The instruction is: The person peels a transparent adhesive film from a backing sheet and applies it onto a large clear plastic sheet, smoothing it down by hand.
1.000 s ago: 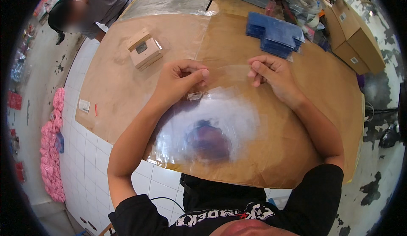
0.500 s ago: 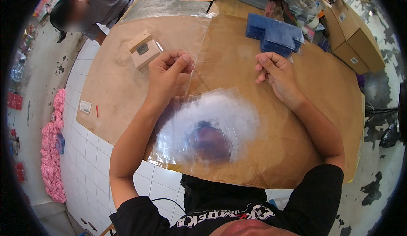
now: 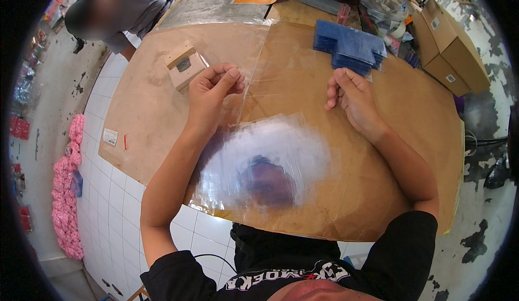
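Clock centred on the table, 12 at far edge. Left hand (image 3: pixel 213 90) at 10 o'clock, raised, fingers curled in, thumb up against the index finger. Cannot tell if clear film is pinched there. Right hand (image 3: pixel 351 98) at 2 o'clock, also raised, fingers bent, thumb close to them; no item visible in it, but thin transparent film would be hard to spot. Hands well apart.

Clear plastic sleeves (image 3: pixel 311 155) at 6 o'clock: loose, overlapping fan, shiny, edges not squared up, count not readable. Blue-tinted plastic pouches (image 3: pixel 346 44) at 1 o'clock: layered stack, fairly neat, just beyond right hand. Pale wooden block (image 3: pixel 186 74) with dark inset at 10 o'clock, partly behind left hand; cannot tell if they touch.

Progress, as a judgement: looks mid-way. Blue pouches look gathered and set aside; clear sleeves look unsorted, so that pile is probably what's left. Cannot tell whether the two kinds belong to one job, nor if any sleeve is finished.

Rest: brown-covered table (image 3: pixel 389 193), white label (image 3: pixel 110 136) and thin red strip (image 3: pixel 125 142) at 9 o'clock, cardboard box (image 3: pixel 446 38) at 2, another person (image 3: pixel 143 3) near 11.
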A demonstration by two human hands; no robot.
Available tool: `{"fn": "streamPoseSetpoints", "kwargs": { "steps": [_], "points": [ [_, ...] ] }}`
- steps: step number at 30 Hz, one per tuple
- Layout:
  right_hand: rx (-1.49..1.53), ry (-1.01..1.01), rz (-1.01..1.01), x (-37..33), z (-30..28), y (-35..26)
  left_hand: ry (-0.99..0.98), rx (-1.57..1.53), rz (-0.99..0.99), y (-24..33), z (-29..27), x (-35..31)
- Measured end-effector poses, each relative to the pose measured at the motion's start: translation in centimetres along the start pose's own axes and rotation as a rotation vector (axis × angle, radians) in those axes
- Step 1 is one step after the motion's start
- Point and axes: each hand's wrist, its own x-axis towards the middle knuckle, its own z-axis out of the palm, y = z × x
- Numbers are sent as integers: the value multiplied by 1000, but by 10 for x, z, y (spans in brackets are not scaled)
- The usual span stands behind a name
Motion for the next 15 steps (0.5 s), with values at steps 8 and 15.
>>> {"fn": "streamPoseSetpoints", "kwargs": {
  "steps": [8,15],
  "points": [
    [-157,-10,-34,-3,1,1,-7,-28,-1,-1,1,0],
    [-256,-89,-83,-7,12,-6,-33,8,-15,1,4,-2]
  ]
}}
